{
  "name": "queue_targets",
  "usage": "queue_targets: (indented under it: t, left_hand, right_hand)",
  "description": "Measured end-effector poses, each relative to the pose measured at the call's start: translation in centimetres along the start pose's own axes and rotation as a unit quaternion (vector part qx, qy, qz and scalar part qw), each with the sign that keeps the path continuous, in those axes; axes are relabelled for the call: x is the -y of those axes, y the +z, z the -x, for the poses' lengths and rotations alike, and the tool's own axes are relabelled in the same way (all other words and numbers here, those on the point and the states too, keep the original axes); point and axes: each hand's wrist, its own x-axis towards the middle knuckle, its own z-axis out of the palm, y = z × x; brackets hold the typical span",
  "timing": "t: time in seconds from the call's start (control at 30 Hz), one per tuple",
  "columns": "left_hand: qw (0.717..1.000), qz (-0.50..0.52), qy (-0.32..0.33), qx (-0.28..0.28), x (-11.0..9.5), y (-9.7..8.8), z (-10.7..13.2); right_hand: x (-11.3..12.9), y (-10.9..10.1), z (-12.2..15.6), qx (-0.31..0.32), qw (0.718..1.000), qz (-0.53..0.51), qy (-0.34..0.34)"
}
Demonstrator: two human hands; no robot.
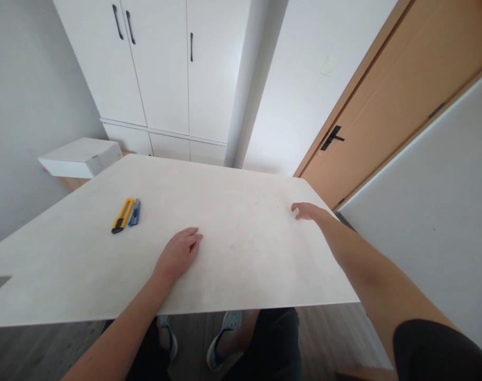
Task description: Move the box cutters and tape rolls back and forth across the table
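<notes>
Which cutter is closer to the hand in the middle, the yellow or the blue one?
The blue utility knife: the smaller one, it lies just right of the yellow utility knife, on the side facing the left hand.

Left hand [178, 255] flat, right hand [306, 211] maybe curled

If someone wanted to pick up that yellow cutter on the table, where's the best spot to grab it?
Probably mid-body on the yellow utility knife, pinched from above and its left. It lies flat on the table, and the blue utility knife lies close along its right side, leaving little room there. The left hand is nearest.
</notes>
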Motion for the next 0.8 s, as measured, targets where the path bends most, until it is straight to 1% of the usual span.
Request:
queue_targets:
  t: [0.03,0.1,0.23,0.4,0.57,0.63,0.7,0.73,0.77,0.8]
  left_hand:
    - [1.0,0.0,0.0,0.002,0.0,0.0,0.0]
    - [1.0,-0.002,0.001,0.004,0.0,0.0,0.0]
    - [1.0,-0.007,0.0,0.008,-0.1,-0.1,0.0]
    - [1.0,-0.008,-0.004,0.008,-0.2,-0.2,0.0]
    - [1.0,-0.003,0.0,0.003,-0.1,0.0,-0.1]
    - [1.0,-0.005,0.001,0.003,0.0,0.1,-0.1]
    - [1.0,-0.006,0.002,0.002,0.0,0.1,-0.1]
    - [1.0,-0.006,0.003,0.001,0.0,0.1,-0.1]
    - [1.0,-0.007,0.003,0.0,0.0,0.1,0.0]
    - [1.0,-0.007,0.003,-0.001,0.0,0.1,0.0]
  right_hand:
    - [0.1,0.2,-0.3,0.007,1.0,0.003,-0.01]
    - [0.3,0.5,-0.7,0.043,0.999,0.009,-0.028]
    - [0.6,0.8,-0.9,0.092,0.996,0.008,-0.018]
    - [0.8,0.7,-0.6,0.091,0.995,0.024,-0.018]
    - [1.0,0.3,-0.4,0.108,0.993,0.039,-0.011]
    - [1.2,-0.3,-0.2,0.086,0.995,0.057,0.005]
    - [2.0,-1.0,0.6,0.031,0.997,0.066,0.022]
    - [2.6,-1.2,1.1,-0.007,0.998,0.059,0.016]
    - [3.5,-1.1,1.9,-0.046,0.998,0.044,-0.005]
    - [4.5,-0.8,2.8,-0.08,0.996,0.02,-0.04]
